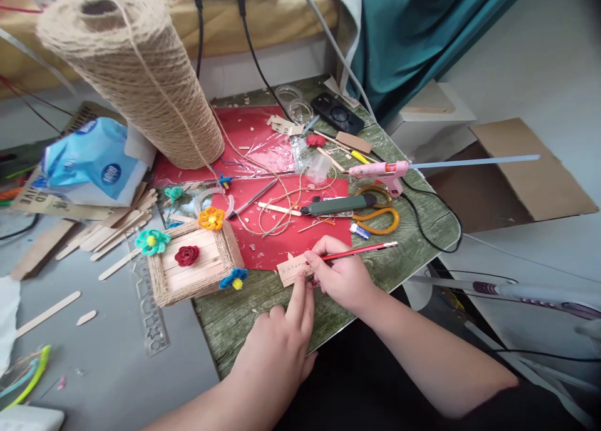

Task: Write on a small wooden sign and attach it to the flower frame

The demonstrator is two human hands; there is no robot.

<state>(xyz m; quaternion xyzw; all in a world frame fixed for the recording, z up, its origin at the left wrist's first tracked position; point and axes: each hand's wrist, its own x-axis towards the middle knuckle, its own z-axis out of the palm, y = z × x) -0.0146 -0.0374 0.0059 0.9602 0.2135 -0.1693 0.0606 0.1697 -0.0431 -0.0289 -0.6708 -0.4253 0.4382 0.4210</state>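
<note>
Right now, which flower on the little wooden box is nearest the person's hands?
The blue flower, on the corner of the box closest to the left hand. The orange flower, teal flower and red rose sit farther off.

A red pencil slants rightward from a small tan card, lying askew, bearing a row of tiny marks

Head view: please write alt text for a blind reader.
A person's right hand holds a red pencil at a small tan card, which the left hand touches, on a cluttered green table. Nearby are a flower-decorated box, a twine spool and a pink glue gun.
</note>
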